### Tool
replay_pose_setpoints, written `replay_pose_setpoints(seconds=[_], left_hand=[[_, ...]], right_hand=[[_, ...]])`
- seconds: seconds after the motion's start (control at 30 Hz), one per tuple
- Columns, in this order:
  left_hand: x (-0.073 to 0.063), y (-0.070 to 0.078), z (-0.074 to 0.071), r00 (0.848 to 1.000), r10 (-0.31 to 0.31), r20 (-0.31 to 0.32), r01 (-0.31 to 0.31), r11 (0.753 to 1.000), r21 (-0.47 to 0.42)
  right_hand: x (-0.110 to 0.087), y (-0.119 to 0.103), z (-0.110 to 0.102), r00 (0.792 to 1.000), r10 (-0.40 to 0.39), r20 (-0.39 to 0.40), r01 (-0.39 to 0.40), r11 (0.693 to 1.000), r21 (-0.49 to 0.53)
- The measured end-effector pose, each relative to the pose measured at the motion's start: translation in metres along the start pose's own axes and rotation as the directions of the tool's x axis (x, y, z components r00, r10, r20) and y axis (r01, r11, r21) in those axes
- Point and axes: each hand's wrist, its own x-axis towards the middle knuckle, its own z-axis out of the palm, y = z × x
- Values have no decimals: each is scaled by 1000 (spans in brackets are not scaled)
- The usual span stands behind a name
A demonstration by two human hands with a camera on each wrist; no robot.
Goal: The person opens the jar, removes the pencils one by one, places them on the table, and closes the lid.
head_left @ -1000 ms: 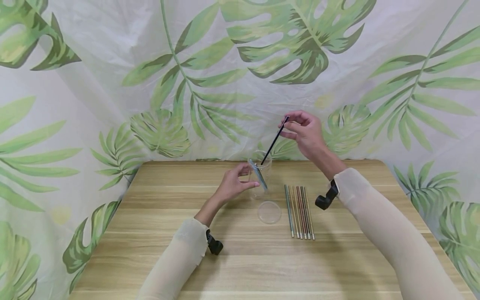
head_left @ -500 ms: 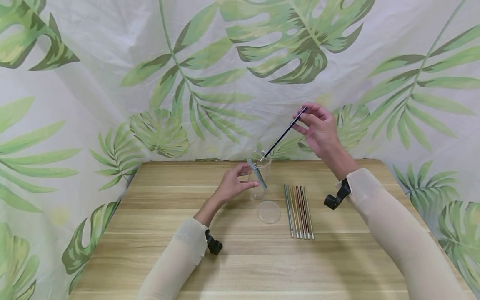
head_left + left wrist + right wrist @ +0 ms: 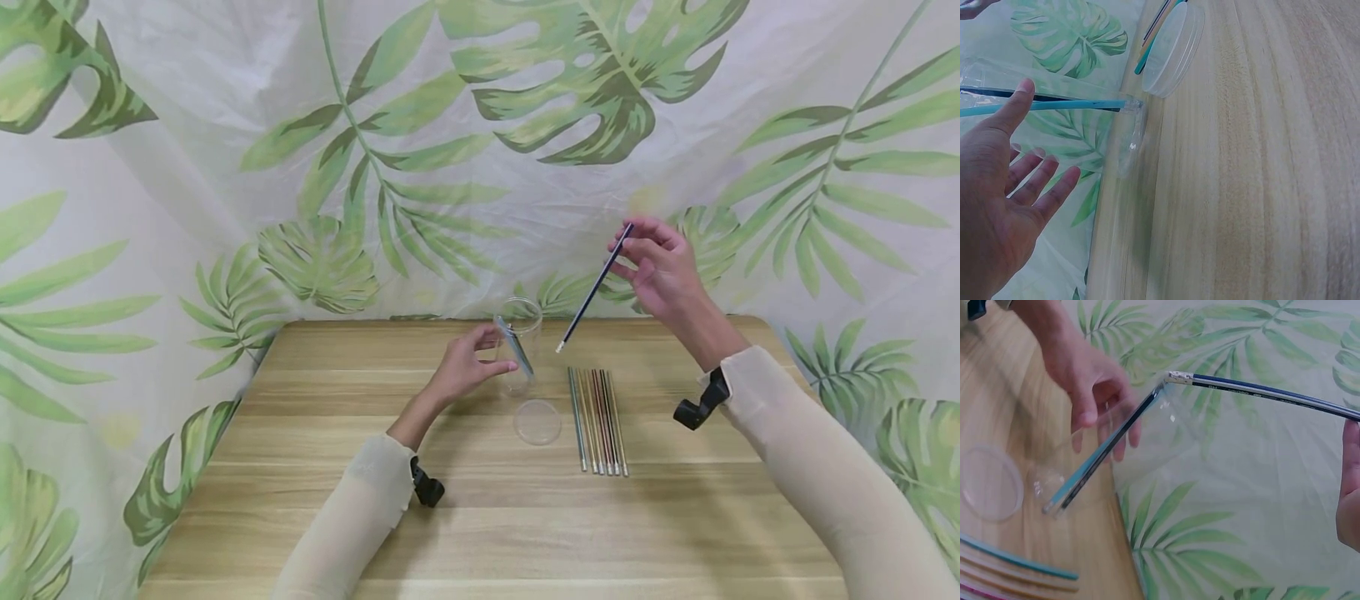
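My left hand (image 3: pixel 468 362) holds a tall clear plastic jar (image 3: pixel 534 335) at the table's far side, thumb on the near side and fingers round the left. Two pencils (image 3: pixel 516 348), one light blue and one dark, lean inside it; the left wrist view shows the thumb (image 3: pixel 1019 103) overlapping them. Up to the right of the jar, my right hand (image 3: pixel 662 268) pinches a dark blue pencil (image 3: pixel 596 285) near its top. The pencil slants down to the left, its white eraser end (image 3: pixel 1179 378) lowest, beside the jar in the head view.
A round clear lid (image 3: pixel 537 422) lies flat in front of the jar. Right of it, several pencils (image 3: pixel 600 421) lie side by side, eraser ends toward me. The wooden table (image 3: pixel 337 467) ends at a leaf-print cloth (image 3: pixel 420 242) behind the jar.
My right hand has moved right, drawing the dark blue pencil out of the jar's mouth and off to its right, where it hangs steeper and lower. The left hand and jar have stayed put.
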Motion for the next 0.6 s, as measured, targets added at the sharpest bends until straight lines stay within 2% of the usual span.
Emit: replay_pose_setpoints(seconds=[0.3, 0.6], left_hand=[[0, 0, 2, 1000, 0, -1, 0, 1000, -22], [0, 2, 0, 1000, 0, -10, 0, 999, -37]], right_hand=[[-15, -2, -27, 995, 89, -38, -93, 989, -119], [-31, 8, -54, 977, 197, -88, -214, 938, -273]])
